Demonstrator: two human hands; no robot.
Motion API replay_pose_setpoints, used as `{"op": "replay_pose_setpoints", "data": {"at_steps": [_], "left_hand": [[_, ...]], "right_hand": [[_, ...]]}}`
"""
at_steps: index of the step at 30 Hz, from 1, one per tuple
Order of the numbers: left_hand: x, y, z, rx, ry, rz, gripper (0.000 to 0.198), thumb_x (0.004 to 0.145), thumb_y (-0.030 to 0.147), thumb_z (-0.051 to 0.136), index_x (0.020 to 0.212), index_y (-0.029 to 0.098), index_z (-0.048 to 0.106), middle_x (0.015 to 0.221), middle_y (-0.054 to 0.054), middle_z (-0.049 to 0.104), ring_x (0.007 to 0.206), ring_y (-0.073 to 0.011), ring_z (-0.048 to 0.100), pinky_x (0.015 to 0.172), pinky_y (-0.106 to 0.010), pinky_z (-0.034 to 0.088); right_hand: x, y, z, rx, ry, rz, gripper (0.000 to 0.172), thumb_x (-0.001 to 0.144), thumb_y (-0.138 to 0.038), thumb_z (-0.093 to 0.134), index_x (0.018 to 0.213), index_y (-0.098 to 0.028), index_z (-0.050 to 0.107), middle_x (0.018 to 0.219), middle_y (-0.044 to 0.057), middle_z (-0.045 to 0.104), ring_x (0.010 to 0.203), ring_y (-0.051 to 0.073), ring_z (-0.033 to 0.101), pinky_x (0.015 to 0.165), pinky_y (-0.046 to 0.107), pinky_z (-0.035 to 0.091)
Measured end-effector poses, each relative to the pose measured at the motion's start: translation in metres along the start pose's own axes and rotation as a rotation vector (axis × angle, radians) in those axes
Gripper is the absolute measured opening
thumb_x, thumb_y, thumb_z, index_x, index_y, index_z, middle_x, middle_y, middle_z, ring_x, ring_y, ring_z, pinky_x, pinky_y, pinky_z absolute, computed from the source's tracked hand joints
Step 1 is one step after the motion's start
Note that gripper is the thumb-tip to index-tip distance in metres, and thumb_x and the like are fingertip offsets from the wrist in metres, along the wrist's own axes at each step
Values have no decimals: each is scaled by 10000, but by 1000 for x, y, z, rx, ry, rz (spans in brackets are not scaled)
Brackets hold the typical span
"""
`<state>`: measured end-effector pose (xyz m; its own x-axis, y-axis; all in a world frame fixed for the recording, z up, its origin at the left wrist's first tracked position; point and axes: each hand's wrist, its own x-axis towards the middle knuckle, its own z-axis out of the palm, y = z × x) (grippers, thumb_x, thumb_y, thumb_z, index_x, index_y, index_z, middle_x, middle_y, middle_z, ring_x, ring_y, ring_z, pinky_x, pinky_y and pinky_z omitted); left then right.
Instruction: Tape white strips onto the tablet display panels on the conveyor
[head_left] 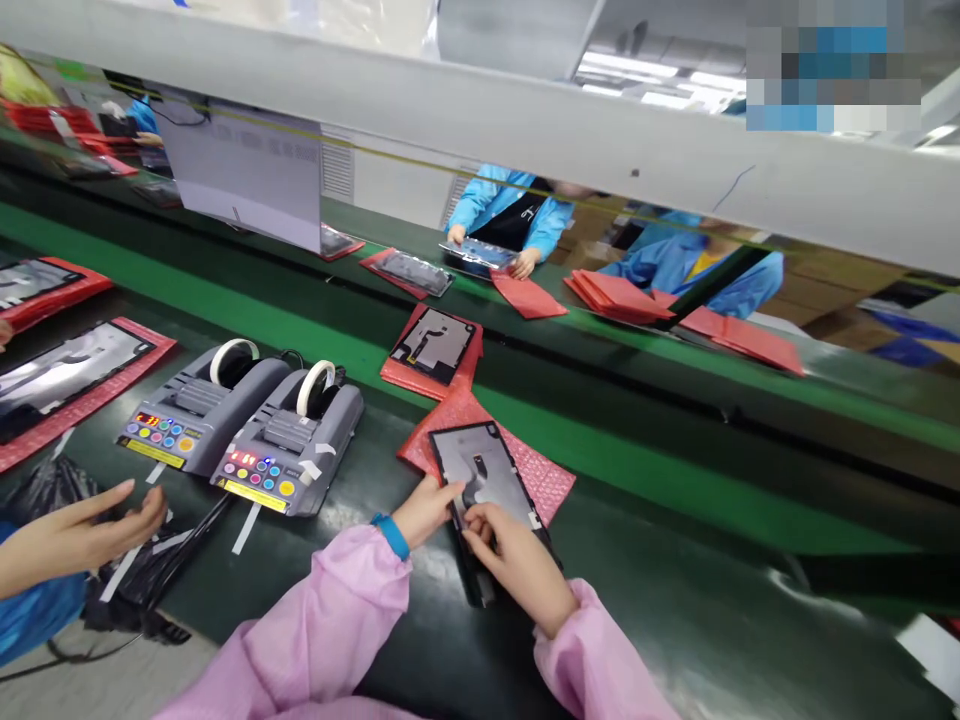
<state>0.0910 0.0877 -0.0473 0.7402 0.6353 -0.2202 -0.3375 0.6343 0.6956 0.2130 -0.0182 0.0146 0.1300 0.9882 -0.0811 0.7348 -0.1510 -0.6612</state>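
Observation:
A flat display panel (505,482) with a black frame, a grey back and a dark ribbon cable lies tilted over a red bubble-wrap bag (551,470). My left hand (426,515), with a blue band at the wrist, grips the panel's left edge, thumb on top. Over the panel's lower part, my right hand (517,562) has its fingers curled in a pinch near the cable. Whatever sits between those fingertips is too small to make out. Just beyond, another panel (439,343) rests on red bags (409,370).
Two grey tape dispensers (289,450) stand left of my hands, tape strips sticking out. A co-worker's open hand (90,530) reaches in at left, near more panels (67,370) on red wrap. Across the green conveyor strip (637,500), people in blue handle panels and red bags.

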Motion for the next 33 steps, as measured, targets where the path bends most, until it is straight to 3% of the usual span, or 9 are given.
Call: {"op": "replay_pose_setpoints", "data": {"at_steps": [2,5,7,10,15,19,23,27,33], "left_hand": [[1,2,-1,23,87,6,590,701,388,819,1207,180,598,1221,-111,667,1075,-273,649,870,-377,526],[-2,5,-1,68,68,-10,618,684,396,827,1221,188,600,1206,-99,681,1052,-274,659,863,-384,530],[-5,5,0,87,1,-17,602,700,405,820,1222,191,610,1203,-95,685,1059,-271,659,893,-388,519],[-8,7,1,116,-92,1,568,757,502,758,1203,175,630,1197,-107,689,1063,-269,661,928,-392,503],[-13,18,-6,533,-56,77,659,828,738,494,1012,132,675,855,-86,727,796,-219,688,755,-342,532],[-26,24,-11,741,7,118,376,748,542,721,795,171,682,631,-6,648,643,-176,610,648,-280,486],[-41,21,-10,886,147,215,240,726,343,761,897,195,678,675,15,643,654,-160,575,648,-253,444],[-60,15,-14,959,311,265,317,825,320,639,1105,176,615,594,47,554,555,-140,538,572,-239,414],[-116,4,-40,938,482,268,353,922,402,454,1196,185,512,739,27,570,508,-109,578,432,-201,408]], "right_hand": [[-10,16,-4,-9,210,51,259,863,-435,564,1029,-247,627,1001,74,669,955,256,618,895,404,461],[-24,48,-16,-16,488,241,483,777,-550,647,1117,-209,607,1113,126,640,1085,325,579,1009,510,401],[-35,62,-15,182,450,377,563,730,-588,684,1137,-208,602,1093,114,664,1040,319,616,980,505,442],[-50,60,0,565,326,378,548,740,-601,681,1143,-233,627,1144,82,696,1089,300,631,970,455,478],[-84,39,0,848,349,399,567,781,-586,676,1229,-243,628,1142,72,722,1061,310,658,847,408,544],[-113,38,-33,894,422,461,583,765,-576,705,1242,-249,634,1068,66,743,928,291,697,760,373,566],[-118,36,-47,870,388,439,569,761,-564,715,1230,-250,642,1034,67,750,878,284,702,743,371,567],[-101,31,-20,826,320,375,566,781,-581,685,1217,-223,646,1065,79,742,932,291,689,808,387,551],[-87,32,27,778,264,329,597,810,-613,625,1216,-176,639,1083,91,736,1069,300,648,895,405,521]]}}
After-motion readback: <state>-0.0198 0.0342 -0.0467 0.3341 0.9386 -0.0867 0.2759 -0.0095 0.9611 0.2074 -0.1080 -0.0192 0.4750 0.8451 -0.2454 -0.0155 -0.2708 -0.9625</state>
